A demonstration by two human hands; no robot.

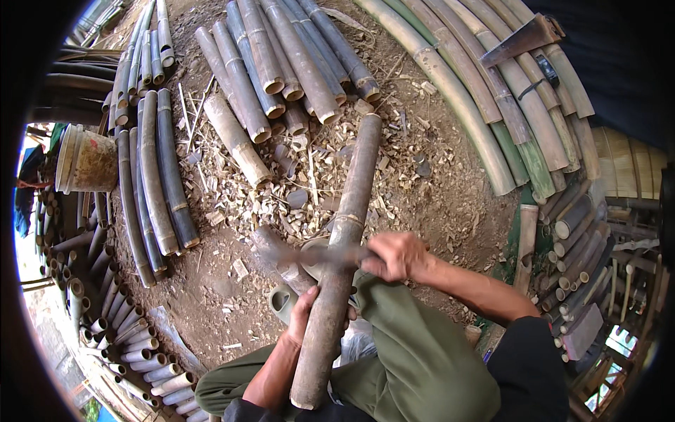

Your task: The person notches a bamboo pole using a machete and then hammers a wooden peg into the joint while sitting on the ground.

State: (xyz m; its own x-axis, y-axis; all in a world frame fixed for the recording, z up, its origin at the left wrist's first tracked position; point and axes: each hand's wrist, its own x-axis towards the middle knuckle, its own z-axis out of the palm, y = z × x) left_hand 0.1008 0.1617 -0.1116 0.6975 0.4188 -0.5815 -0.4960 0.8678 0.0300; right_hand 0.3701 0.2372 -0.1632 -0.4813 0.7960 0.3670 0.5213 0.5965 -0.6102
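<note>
A thick grey-brown bamboo pole (360,169) slants upward from my lap, its near cut end low in the middle. Wrapped around its lower part is my left hand (302,316), with some fingers hidden behind the pole. My right hand (395,257) is closed on the handle of a blade tool (341,255), probably a machete, smeared by motion. Its blade lies across the pole at a node, pointing left; whether it touches the bamboo I cannot tell. Under the blade, a shorter piece of bamboo (299,280) lies between the pole and a sandal (281,301).
Wood chips (309,190) cover the ground ahead. Cut bamboo lengths (278,56) lie at the far middle, with more (151,176) at left. A handsaw (524,41) rests on long bamboo poles (450,77) at right. A dirty bucket (88,160) stands far left.
</note>
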